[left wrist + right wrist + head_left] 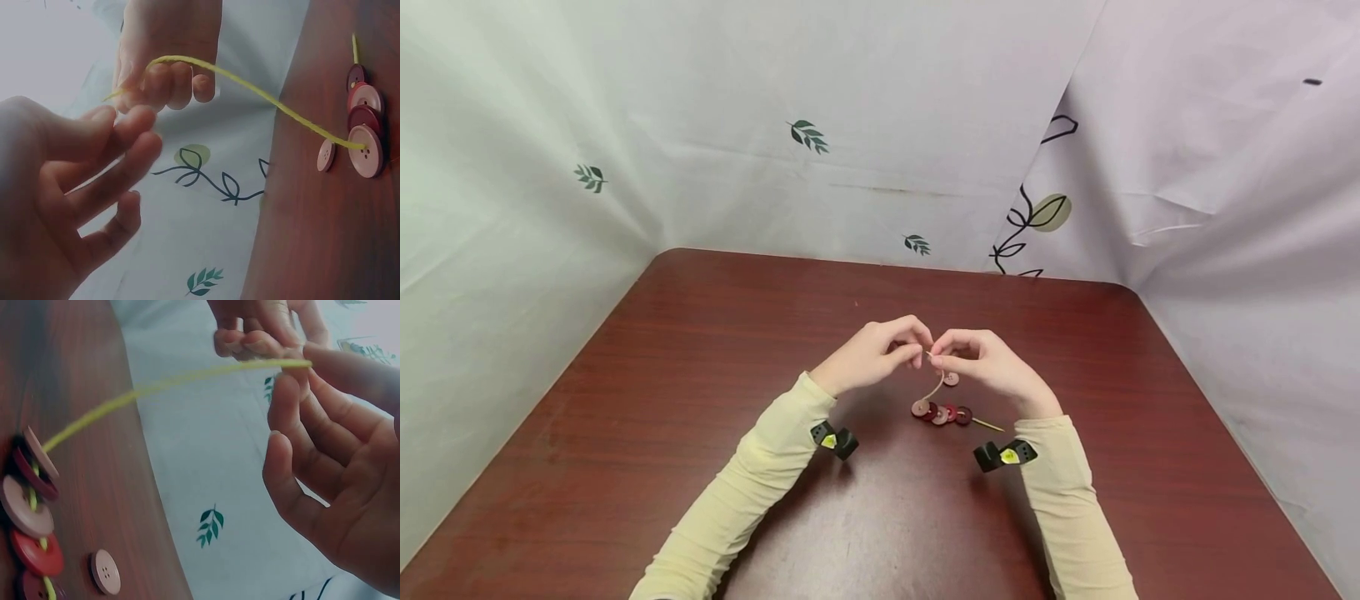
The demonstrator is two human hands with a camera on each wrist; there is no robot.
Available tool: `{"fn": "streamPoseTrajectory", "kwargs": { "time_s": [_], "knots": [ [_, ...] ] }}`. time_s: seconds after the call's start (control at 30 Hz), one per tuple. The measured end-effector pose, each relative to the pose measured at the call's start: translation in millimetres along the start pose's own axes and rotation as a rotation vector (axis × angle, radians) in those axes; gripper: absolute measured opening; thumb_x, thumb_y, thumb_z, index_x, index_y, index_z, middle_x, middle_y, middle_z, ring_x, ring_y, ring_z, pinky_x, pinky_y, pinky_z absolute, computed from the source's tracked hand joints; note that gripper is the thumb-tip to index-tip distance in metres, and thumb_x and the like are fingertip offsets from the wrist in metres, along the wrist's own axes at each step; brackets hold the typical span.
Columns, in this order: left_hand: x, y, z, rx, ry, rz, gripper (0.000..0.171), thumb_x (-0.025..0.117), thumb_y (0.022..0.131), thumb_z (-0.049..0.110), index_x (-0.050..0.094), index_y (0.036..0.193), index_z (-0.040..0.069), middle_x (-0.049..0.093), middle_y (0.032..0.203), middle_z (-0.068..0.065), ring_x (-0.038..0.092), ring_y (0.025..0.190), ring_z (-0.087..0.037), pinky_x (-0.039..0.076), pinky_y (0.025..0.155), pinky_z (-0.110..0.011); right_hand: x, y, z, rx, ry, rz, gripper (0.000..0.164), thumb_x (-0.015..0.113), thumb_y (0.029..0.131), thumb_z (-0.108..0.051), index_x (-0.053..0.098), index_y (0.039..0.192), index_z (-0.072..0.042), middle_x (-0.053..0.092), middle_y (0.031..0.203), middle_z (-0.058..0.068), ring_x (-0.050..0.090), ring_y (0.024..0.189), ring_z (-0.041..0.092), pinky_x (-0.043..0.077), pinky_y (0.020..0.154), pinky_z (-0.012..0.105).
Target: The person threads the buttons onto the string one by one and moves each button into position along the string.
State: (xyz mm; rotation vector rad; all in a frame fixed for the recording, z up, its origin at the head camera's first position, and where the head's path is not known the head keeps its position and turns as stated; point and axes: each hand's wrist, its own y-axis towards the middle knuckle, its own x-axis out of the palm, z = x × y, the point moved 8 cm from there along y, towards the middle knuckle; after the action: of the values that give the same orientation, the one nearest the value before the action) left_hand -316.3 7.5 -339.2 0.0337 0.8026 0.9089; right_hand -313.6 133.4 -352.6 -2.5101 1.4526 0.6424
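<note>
In the head view, my left hand (883, 354) and right hand (988, 362) meet above the table. The right thumb and fingers pinch a yellow cord (250, 94) near its end. A short tip pokes out of that pinch, close to the left thumb and forefinger. My left hand has loosely bent fingers, and nothing visible is held between them. From the right hand the cord runs down to a row of strung buttons (26, 505) in pink, red and dark red, lying on the table. Its other end trails from the row's far side.
A loose pink button (105, 572) lies on the brown table (737, 317), apart from the strung row. White cloth (880, 167) with leaf prints hangs behind the table and along its sides. Each wrist carries a small black camera (835, 440).
</note>
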Motion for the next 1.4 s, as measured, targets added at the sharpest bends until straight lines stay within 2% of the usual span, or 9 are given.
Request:
{"fn": "streamPoseTrajectory", "kwargs": {
  "time_s": [0.1, 0.23, 0.33, 0.5, 0.8, 0.97, 1.07, 1.2, 1.4],
  "knots": [
    [2.0, 0.0, -3.7, -0.033, 0.017, -0.007, 0.013, 0.051, 0.099, 0.009, 0.06, 0.109, 0.01, 0.067, 0.083, -0.002, 0.065, 0.082, -0.024, 0.05, 0.074, -0.025, -2, -1, 1, -0.016, -0.056, -0.029, 0.011, 0.065, 0.091, -0.009, 0.066, 0.097, -0.001, 0.065, 0.079, 0.014, 0.06, 0.065, 0.006, 0.048, 0.067, 0.023],
    [5.9, 0.7, -9.3, -0.064, 0.055, 0.008, 0.016, 0.049, 0.101, 0.013, 0.062, 0.11, 0.012, 0.07, 0.093, -0.003, 0.067, 0.092, -0.022, 0.051, 0.082, -0.029, -4, -4, 1, -0.031, -0.069, -0.057, 0.008, 0.065, 0.091, -0.01, 0.066, 0.096, -0.003, 0.067, 0.079, 0.009, 0.063, 0.069, 0.008, 0.052, 0.073, 0.026],
    [15.9, 2.9, -14.9, -0.076, 0.101, -0.008, 0.02, 0.049, 0.101, 0.017, 0.064, 0.113, 0.012, 0.072, 0.105, -0.005, 0.067, 0.1, -0.018, 0.051, 0.089, -0.031, -6, -6, 1, -0.031, -0.054, -0.072, 0.01, 0.064, 0.092, -0.009, 0.065, 0.097, -0.001, 0.068, 0.081, 0.006, 0.065, 0.073, 0.013, 0.054, 0.077, 0.027],
    [36.4, 5.6, -22.6, -0.101, 0.179, -0.062, 0.027, 0.046, 0.102, 0.024, 0.064, 0.119, 0.013, 0.069, 0.117, -0.004, 0.064, 0.11, -0.015, 0.049, 0.098, -0.033, -10, -11, 3, -0.031, -0.092, -0.106, 0.011, 0.065, 0.092, -0.012, 0.066, 0.097, -0.003, 0.07, 0.086, 0.012, 0.067, 0.08, 0.017, 0.052, 0.079, 0.024],
    [59.0, 6.1, -39.0, -0.15, 0.189, -0.06, 0.027, 0.049, 0.101, 0.027, 0.067, 0.118, 0.016, 0.07, 0.116, 0.002, 0.064, 0.11, -0.013, 0.048, 0.097, -0.032, -21, -19, 7, -0.021, -0.142, -0.116, 0.015, 0.066, 0.091, -0.014, 0.065, 0.098, -0.001, 0.07, 0.09, 0.017, 0.066, 0.083, 0.023, 0.051, 0.077, 0.023],
    [70.7, 6.7, -48.9, -0.188, 0.192, -0.125, 0.037, 0.036, 0.105, 0.033, 0.067, 0.12, 0.021, 0.068, 0.123, 0.007, 0.058, 0.119, -0.017, 0.039, 0.103, -0.041, -26, -21, 7, -0.025, -0.152, -0.102, 0.011, 0.066, 0.091, -0.014, 0.066, 0.096, -0.005, 0.069, 0.089, 0.02, 0.066, 0.083, 0.024, 0.051, 0.076, 0.023],
    [76.3, 6.5, -51.5, -0.205, 0.205, -0.178, 0.042, 0.029, 0.106, 0.036, 0.063, 0.126, 0.024, 0.064, 0.13, 0.01, 0.052, 0.126, -0.02, 0.033, 0.101, -0.044, -26, -21, 6, -0.028, -0.145, -0.11, 0.009, 0.065, 0.091, -0.012, 0.066, 0.096, -0.004, 0.068, 0.089, 0.022, 0.066, 0.081, 0.019, 0.052, 0.077, 0.022],
    [80.6, 6.1, -53.6, -0.216, 0.235, -0.216, 0.043, 0.026, 0.106, 0.038, 0.058, 0.133, 0.027, 0.06, 0.135, 0.012, 0.047, 0.129, -0.022, 0.03, 0.101, -0.043, -24, -20, 6, -0.034, -0.148, -0.124, 0.007, 0.064, 0.092, -0.011, 0.066, 0.096, -0.005, 0.069, 0.086, 0.013, 0.066, 0.08, 0.016, 0.052, 0.077, 0.022],
    [81.0, 5.4, -56.9, -0.236, 0.288, -0.212, 0.042, 0.028, 0.106, 0.04, 0.059, 0.132, 0.03, 0.061, 0.134, 0.015, 0.05, 0.125, -0.02, 0.03, 0.099, -0.041, -23, -19, 8, -0.03, -0.174, -0.123, 0.01, 0.065, 0.091, -0.013, 0.066, 0.096, -0.005, 0.068, 0.084, 0.002, 0.064, 0.083, 0.031, 0.051, 0.075, 0.022]
  ]
}}
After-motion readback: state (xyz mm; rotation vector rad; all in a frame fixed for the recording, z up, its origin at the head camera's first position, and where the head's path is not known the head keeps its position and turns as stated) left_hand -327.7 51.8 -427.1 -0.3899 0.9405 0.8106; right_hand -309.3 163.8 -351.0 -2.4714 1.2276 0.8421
